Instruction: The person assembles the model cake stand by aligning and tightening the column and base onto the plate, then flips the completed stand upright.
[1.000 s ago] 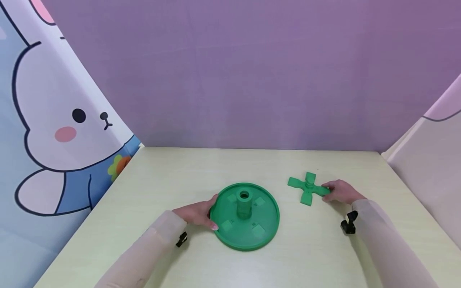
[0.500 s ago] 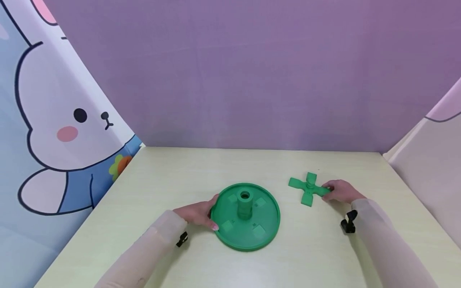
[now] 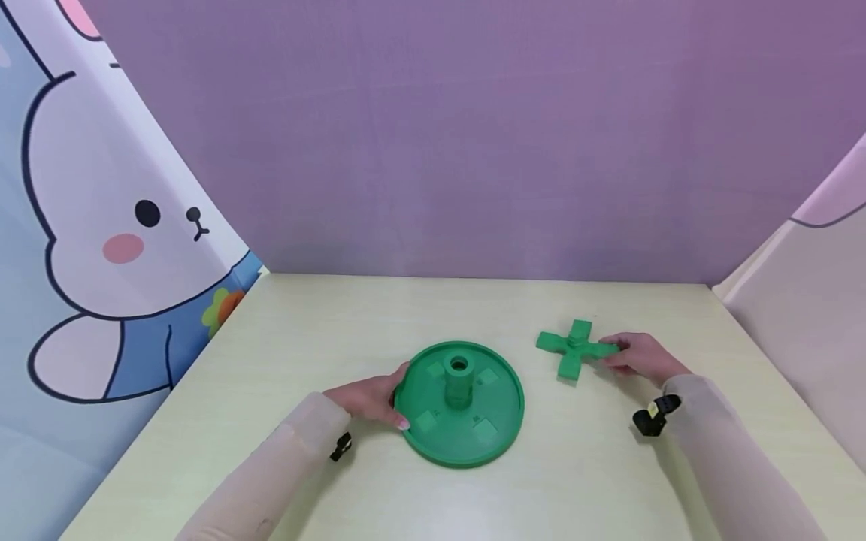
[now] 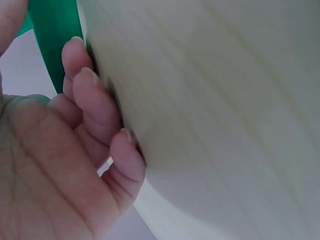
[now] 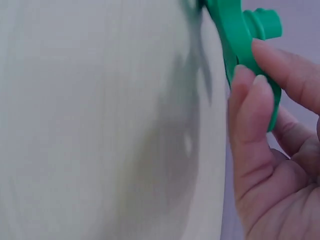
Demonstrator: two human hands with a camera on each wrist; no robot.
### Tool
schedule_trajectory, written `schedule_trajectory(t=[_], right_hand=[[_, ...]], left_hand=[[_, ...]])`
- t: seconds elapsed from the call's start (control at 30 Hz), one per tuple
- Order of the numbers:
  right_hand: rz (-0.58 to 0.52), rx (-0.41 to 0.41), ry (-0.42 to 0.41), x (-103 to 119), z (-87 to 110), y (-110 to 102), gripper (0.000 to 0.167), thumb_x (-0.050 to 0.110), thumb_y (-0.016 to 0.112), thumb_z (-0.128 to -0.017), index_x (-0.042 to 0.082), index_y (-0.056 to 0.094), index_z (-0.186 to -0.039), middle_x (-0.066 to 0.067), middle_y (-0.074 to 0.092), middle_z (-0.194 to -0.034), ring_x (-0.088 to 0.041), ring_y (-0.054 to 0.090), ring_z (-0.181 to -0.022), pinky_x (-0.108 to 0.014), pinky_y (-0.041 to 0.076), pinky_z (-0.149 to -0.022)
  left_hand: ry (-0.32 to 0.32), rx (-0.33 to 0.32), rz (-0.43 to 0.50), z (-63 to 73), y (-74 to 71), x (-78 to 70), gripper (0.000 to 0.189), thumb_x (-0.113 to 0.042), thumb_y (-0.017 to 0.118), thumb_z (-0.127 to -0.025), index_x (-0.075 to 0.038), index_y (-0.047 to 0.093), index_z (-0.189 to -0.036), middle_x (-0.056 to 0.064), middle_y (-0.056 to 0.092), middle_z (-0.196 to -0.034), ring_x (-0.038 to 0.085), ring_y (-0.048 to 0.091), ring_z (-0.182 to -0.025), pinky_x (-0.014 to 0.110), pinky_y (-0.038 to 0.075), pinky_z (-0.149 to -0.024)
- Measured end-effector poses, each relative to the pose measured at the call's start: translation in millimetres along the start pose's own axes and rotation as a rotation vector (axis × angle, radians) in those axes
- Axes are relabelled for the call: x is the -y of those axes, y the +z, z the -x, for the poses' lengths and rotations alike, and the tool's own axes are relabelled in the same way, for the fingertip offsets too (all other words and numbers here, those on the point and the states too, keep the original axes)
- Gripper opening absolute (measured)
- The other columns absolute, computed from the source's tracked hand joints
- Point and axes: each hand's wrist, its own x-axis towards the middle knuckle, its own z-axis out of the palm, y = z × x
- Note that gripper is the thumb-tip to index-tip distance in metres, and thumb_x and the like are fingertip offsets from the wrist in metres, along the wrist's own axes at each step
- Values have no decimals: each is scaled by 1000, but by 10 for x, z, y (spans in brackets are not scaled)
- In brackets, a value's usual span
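A green round base [image 3: 433, 443] with a raised rim and an upright hollow post [image 3: 459, 385] at its middle lies on the table. My left hand [image 3: 368, 397] grips its left edge; in the left wrist view curled fingers [image 4: 95, 100] lie at the tabletop beside the green edge [image 4: 57, 40]. To the right, my right hand [image 3: 643, 357] pinches one arm of a green four-armed cross piece [image 3: 573, 344] between thumb and fingers. That piece has a short round stub [image 5: 270, 22] at its centre, and its shadow falls on the table below.
The pale wooden table [image 3: 338, 323] meets a purple backdrop [image 3: 433, 150] at the back. A rabbit-print cloth [image 3: 88, 188] hangs at the left, a pale cloth [image 3: 812, 300] at the right. Black clips [image 3: 651, 421] sit at the sleeve cuffs.
My right hand has raised the cross piece slightly and shifted it a little to the left, tilting it. The left hand and round base have stayed in place.
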Motion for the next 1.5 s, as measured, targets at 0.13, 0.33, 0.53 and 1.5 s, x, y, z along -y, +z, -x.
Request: schedule_trajectory(t=[0.13,0.33,0.53,1.5], right_hand=[[-201,2,-3,64,70,58,63,5,63,-91,-16,31,-141,0,61,-93,-10,61,-78,-26,53,-71],[-379,-15,-38,143,177,165,64,1,63,-91,-18,28,-141,4,64,-93,-11,66,-85,-26,54,-79],[-418,-85,-82,199,234,254,62,-1,63,-90,-18,30,-139,3,66,-91,-13,68,-86,-26,54,-79],[-362,-336,-277,694,237,720,53,1,68,-86,-12,48,-133,0,68,-92,0,65,-78,-20,53,-75]], left_hand=[[-3,-6,-3,-1,-4,4,112,-18,81,-78,-3,-1,-153,19,29,-150,33,27,-137,49,27,-110],[0,-1,4,-10,4,28,113,-19,81,-78,-2,-2,-153,19,25,-152,33,24,-139,48,25,-111],[9,5,10,-4,5,26,113,-18,81,-78,-1,-2,-152,20,26,-152,33,25,-139,48,25,-111],[34,27,-24,6,-17,-6,114,-18,81,-79,2,-5,-151,22,25,-151,35,25,-138,49,25,-110]])
